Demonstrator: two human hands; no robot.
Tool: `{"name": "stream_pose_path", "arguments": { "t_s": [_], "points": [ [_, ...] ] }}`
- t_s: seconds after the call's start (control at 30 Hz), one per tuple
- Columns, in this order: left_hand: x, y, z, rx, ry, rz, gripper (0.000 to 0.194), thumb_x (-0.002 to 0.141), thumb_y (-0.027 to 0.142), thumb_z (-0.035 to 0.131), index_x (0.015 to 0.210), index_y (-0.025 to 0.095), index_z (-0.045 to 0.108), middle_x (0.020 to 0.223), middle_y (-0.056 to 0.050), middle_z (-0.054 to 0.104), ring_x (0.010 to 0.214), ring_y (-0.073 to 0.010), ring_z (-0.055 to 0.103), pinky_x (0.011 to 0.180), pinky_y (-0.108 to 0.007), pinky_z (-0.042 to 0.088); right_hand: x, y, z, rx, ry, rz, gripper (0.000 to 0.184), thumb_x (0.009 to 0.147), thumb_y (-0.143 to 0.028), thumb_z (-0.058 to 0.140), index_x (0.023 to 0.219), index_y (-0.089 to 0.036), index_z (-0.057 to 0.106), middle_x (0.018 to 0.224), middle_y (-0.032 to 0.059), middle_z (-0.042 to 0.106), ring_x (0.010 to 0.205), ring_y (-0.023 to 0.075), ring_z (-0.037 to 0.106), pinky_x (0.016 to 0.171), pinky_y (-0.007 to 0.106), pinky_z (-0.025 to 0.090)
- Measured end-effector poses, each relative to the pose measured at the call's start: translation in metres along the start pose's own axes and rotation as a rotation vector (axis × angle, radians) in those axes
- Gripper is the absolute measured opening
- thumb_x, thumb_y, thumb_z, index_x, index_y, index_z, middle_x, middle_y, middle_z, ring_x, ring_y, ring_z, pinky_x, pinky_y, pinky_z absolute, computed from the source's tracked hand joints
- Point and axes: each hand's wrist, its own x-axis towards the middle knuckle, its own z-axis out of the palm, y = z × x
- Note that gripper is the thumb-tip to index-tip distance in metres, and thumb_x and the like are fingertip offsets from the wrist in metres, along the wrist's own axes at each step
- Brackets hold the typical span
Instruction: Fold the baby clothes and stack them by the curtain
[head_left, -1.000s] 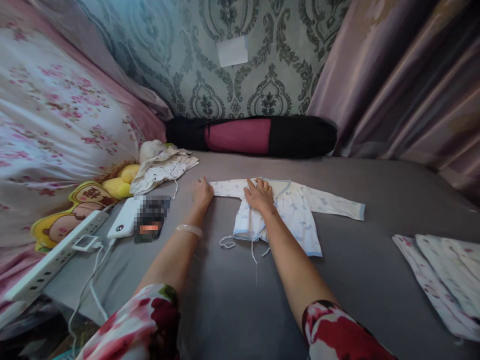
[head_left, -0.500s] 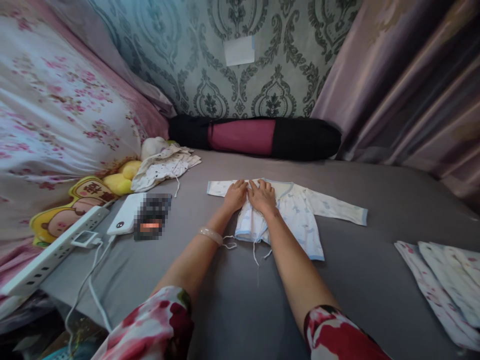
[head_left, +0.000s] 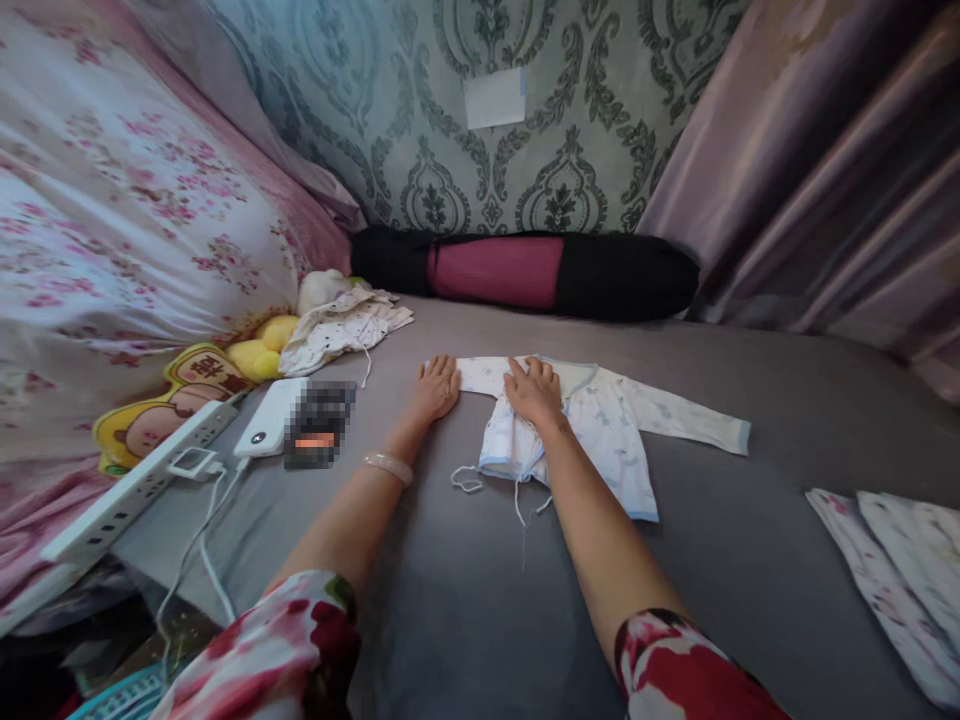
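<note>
Head view, small shirt (head_left: 615, 455): spread flat on the grey sheet (head_left: 465, 620), body at 3 to 4 o'clock from the left hand, and look, its long axis runs cuff to cuff, from 9 towards 4!
Left hand (head_left: 437, 387): palm down, over the cuff end of the left sleeve (head_left: 480, 374), fingers flat, no pinch to be seen.
Right hand (head_left: 534, 390): nearer the shirt's body, resting on its chest, fingers and thumb apart.
Ties (head_left: 466, 482): loose at the hem, 6 to 7 o'clock from the right hand.
Folded clothes (head_left: 892, 570): 4 o'clock from the shirt, well apart.
White power bank (head_left: 274, 420): over at 9.
</note>
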Motion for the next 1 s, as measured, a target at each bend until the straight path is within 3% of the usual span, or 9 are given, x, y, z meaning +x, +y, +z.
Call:
{"name": "stream_pose_path", "arguments": {
  "t_s": [0.1, 0.3, 0.43, 0.57, 0.7, 0.87, 1.0],
  "points": [
    [0.0, -0.007, 0.003, 0.004, 0.074, -0.036, 0.047, 0.097, 0.031, 0.026, 0.137, 0.013, 0.044, 0.148, -0.014, 0.041, 0.139, -0.0253, 0.032, 0.115, -0.047, 0.022, 0.001, 0.0, -0.001, -0.001, -0.01, 0.007, 0.047, 0.098, -0.044, 0.033, 0.142, -0.031, 0.043, 0.143, 0.0081, 0.041, 0.123, 0.0282, 0.036, 0.099, 0.039, 0.029],
    [-0.005, -0.01, 0.005, -0.028, 0.309, 0.046, 0.037, 0.095, 0.036, 0.038, 0.115, 0.014, 0.058, 0.124, -0.017, 0.056, 0.116, -0.0257, 0.052, 0.1, -0.039, 0.039, -0.001, -0.001, -0.004, 0.019, -0.04, 0.015, 0.048, 0.098, -0.045, 0.031, 0.143, -0.031, 0.042, 0.145, 0.0085, 0.04, 0.124, 0.0284, 0.036, 0.101, 0.04, 0.029],
    [-0.008, -0.01, 0.0, -0.014, 0.248, 0.088, 0.032, 0.095, 0.033, 0.037, 0.1, 0.016, 0.063, 0.102, -0.013, 0.061, 0.103, -0.0249, 0.055, 0.09, -0.036, 0.042, 0.003, -0.005, -0.011, 0.102, -0.094, 0.051, 0.048, 0.098, -0.045, 0.029, 0.141, -0.031, 0.044, 0.146, 0.0075, 0.04, 0.128, 0.0289, 0.036, 0.104, 0.043, 0.029],
    [-0.01, -0.008, -0.003, -0.023, 0.194, 0.066, 0.031, 0.094, 0.025, 0.035, 0.098, 0.017, 0.064, 0.102, -0.013, 0.062, 0.099, -0.0238, 0.057, 0.084, -0.034, 0.043, 0.009, 0.001, -0.027, 0.277, -0.252, 0.02, 0.052, 0.099, -0.04, 0.024, 0.144, -0.019, 0.041, 0.147, 0.0101, 0.041, 0.134, 0.0242, 0.036, 0.11, 0.037, 0.027],
    [-0.019, -0.006, -0.006, -0.027, 0.19, 0.048, 0.031, 0.092, 0.022, 0.036, 0.102, 0.016, 0.065, 0.107, -0.015, 0.062, 0.103, -0.0262, 0.056, 0.085, -0.035, 0.043, -0.009, 0.025, -0.044, 0.38, -0.107, -0.018, 0.05, 0.094, -0.029, 0.039, 0.141, -0.014, 0.044, 0.143, 0.0109, 0.047, 0.133, 0.0204, 0.04, 0.11, 0.031, 0.029],
    [-0.033, -0.008, -0.017, -0.151, 0.125, -0.019, 0.034, 0.087, 0.02, 0.042, 0.114, 0.016, 0.062, 0.111, -0.012, 0.065, 0.1, -0.024, 0.059, 0.087, -0.034, 0.043, -0.058, 0.071, -0.068, 0.381, 0.056, 0.114, 0.043, 0.089, -0.027, 0.044, 0.13, -0.016, 0.055, 0.12, 0.0119, 0.065, 0.109, 0.0233, 0.06, 0.095, 0.035, 0.044],
    [-0.054, -0.009, -0.03, -0.302, 0.085, 0.007, 0.033, 0.084, 0.032, 0.049, 0.106, 0.015, 0.066, 0.102, -0.01, 0.067, 0.091, -0.0213, 0.06, 0.084, -0.032, 0.044, -0.103, 0.111, -0.087, 0.302, 0.055, 0.203, 0.036, 0.086, -0.026, 0.049, 0.117, -0.015, 0.062, 0.099, 0.0102, 0.07, 0.092, 0.0227, 0.064, 0.083, 0.033, 0.048]
  ]
}}
